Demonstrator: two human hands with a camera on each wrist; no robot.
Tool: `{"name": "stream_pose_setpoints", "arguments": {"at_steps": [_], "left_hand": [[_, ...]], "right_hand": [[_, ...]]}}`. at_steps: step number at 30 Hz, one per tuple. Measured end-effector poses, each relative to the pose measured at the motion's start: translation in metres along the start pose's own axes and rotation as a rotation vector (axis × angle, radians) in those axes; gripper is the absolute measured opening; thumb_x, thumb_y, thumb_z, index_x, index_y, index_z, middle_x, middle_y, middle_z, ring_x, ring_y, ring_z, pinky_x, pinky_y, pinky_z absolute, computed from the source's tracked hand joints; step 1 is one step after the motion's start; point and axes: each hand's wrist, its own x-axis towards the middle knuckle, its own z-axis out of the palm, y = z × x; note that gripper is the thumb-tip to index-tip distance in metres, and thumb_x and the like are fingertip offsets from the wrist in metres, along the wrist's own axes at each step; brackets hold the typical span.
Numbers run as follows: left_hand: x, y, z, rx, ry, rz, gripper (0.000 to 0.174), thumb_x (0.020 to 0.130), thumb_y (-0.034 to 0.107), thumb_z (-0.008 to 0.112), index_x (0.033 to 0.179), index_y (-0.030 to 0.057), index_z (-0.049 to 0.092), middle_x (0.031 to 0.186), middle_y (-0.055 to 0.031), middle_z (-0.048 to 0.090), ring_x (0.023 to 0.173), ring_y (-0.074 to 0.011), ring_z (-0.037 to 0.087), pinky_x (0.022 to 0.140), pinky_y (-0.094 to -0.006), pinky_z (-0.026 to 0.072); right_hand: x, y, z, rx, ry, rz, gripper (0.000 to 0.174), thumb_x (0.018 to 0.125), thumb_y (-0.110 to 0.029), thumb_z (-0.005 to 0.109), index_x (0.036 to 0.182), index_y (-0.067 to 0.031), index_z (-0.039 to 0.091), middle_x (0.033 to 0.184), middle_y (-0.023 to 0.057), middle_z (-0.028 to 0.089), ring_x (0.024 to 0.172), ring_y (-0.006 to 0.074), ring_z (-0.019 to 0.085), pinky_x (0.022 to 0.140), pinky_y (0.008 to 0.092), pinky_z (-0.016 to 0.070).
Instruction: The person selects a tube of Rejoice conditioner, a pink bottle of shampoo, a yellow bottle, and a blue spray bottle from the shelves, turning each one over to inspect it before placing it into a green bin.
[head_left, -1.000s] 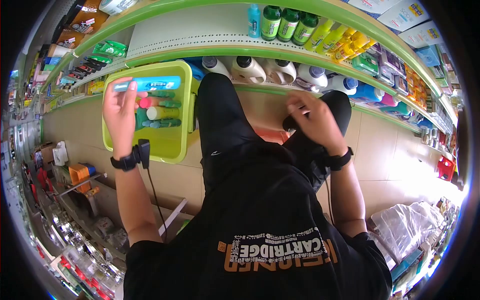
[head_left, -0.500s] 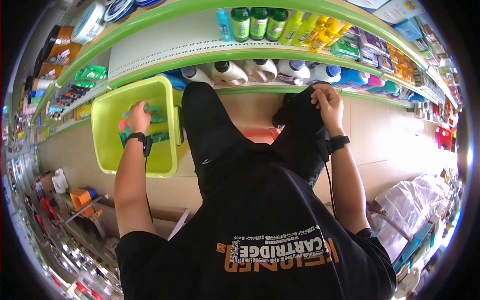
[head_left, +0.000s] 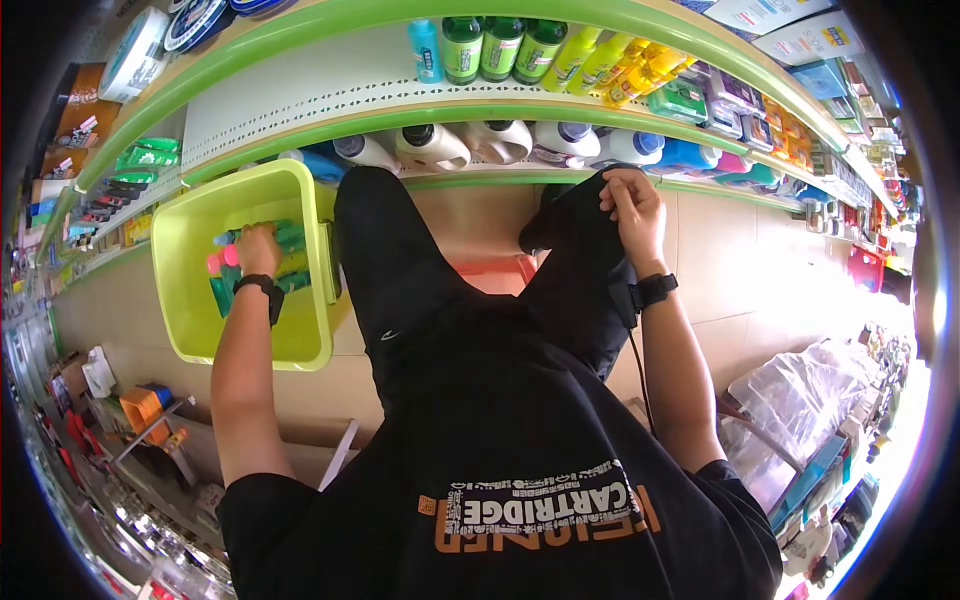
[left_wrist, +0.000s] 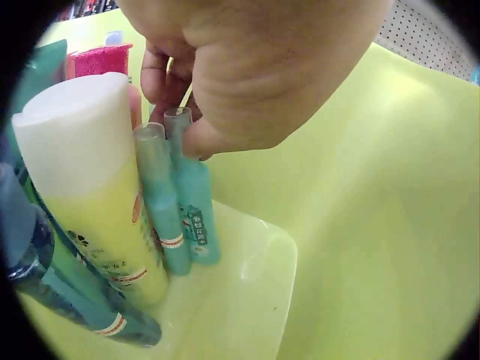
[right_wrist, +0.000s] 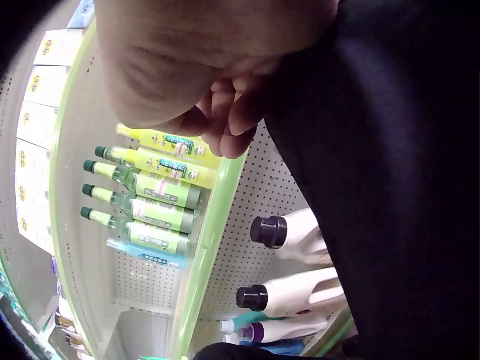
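My left hand (head_left: 260,252) is down inside a yellow-green plastic basket (head_left: 322,285), among bottles. In the left wrist view its thumb and fingers pinch the clear cap of a slim teal bottle (left_wrist: 196,217), which stands upright. Beside that one is a second slim teal bottle (left_wrist: 166,225), then a yellow bottle (left_wrist: 101,195) with a white cap. A pink cap (left_wrist: 99,61) shows behind, and a dark teal bottle (left_wrist: 90,300) leans at the near side. My right hand (head_left: 640,215) rests at the right knee with loosely curled fingers, holding nothing.
On the shelf ahead are a blue bottle (head_left: 425,52), several green bottles (head_left: 502,50) and yellow bottles (head_left: 572,58). Large detergent jugs (head_left: 432,147) line the lower shelf. A clear plastic bag (head_left: 810,390) lies behind on the right.
My left hand held a light-blue bottle over the basket, then went down among the bottles inside. My right hand moved from above the lap to the right knee.
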Motion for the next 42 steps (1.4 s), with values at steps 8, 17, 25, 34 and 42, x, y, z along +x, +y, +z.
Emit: {"name": "stream_pose_setpoints", "arguments": {"at_steps": [8, 17, 25, 34, 42], "left_hand": [[-0.017, 0.005, -0.031, -0.083, 0.157, 0.064, 0.028, 0.088, 0.008, 0.072, 0.115, 0.0056, 0.071, 0.113, -0.0159, 0.069, 0.111, -0.0385, 0.064, 0.094, -0.0512, 0.0527], [-0.013, 0.076, -0.145, -0.372, 0.552, 0.2, 0.028, 0.093, 0.004, 0.067, 0.122, 0.0043, 0.066, 0.117, -0.016, 0.066, 0.111, -0.037, 0.065, 0.095, -0.0463, 0.0534], [0.05, 0.223, -0.207, -0.858, 0.457, 0.465, 0.05, 0.096, 0.004, 0.071, 0.142, 0.0039, 0.053, 0.139, -0.0163, 0.062, 0.12, -0.0268, 0.068, 0.095, -0.0374, 0.0577], [0.139, 0.275, -0.192, -1.062, 0.344, 0.315, 0.045, 0.095, 0.017, 0.074, 0.133, -0.0007, 0.057, 0.121, -0.0192, 0.072, 0.111, -0.0327, 0.071, 0.093, -0.043, 0.057], [0.126, 0.276, -0.198, -1.142, 0.268, 0.186, 0.026, 0.099, 0.019, 0.075, 0.115, 0.0006, 0.065, 0.104, -0.008, 0.075, 0.097, -0.0165, 0.071, 0.089, -0.0334, 0.0548]], "right_hand": [[-0.001, 0.0, 0.004, 0.03, 0.01, -0.007, 0.018, 0.105, -0.019, 0.066, 0.107, -0.0032, 0.073, 0.084, 0.001, 0.073, 0.071, 0.0069, 0.066, 0.061, 0.0221, 0.0488], [-0.006, 0.001, -0.002, 0.033, 0.034, -0.028, 0.018, 0.105, -0.019, 0.065, 0.106, -0.0031, 0.073, 0.083, 0.0013, 0.073, 0.071, 0.0067, 0.066, 0.06, 0.0225, 0.049], [-0.002, 0.003, 0.005, 0.101, 0.008, -0.037, 0.016, 0.104, -0.014, 0.064, 0.108, -0.0003, 0.072, 0.083, 0.0028, 0.072, 0.072, 0.0081, 0.067, 0.064, 0.0232, 0.0515], [-0.016, 0.008, -0.016, 0.099, 0.047, -0.036, 0.016, 0.103, -0.013, 0.064, 0.108, 0.0002, 0.071, 0.083, 0.0034, 0.072, 0.072, 0.0086, 0.066, 0.066, 0.024, 0.0521], [-0.013, 0.007, -0.012, 0.149, 0.029, -0.054, 0.015, 0.104, -0.013, 0.064, 0.108, 0.0001, 0.071, 0.083, 0.003, 0.071, 0.071, 0.0089, 0.066, 0.066, 0.0246, 0.0531]]}}
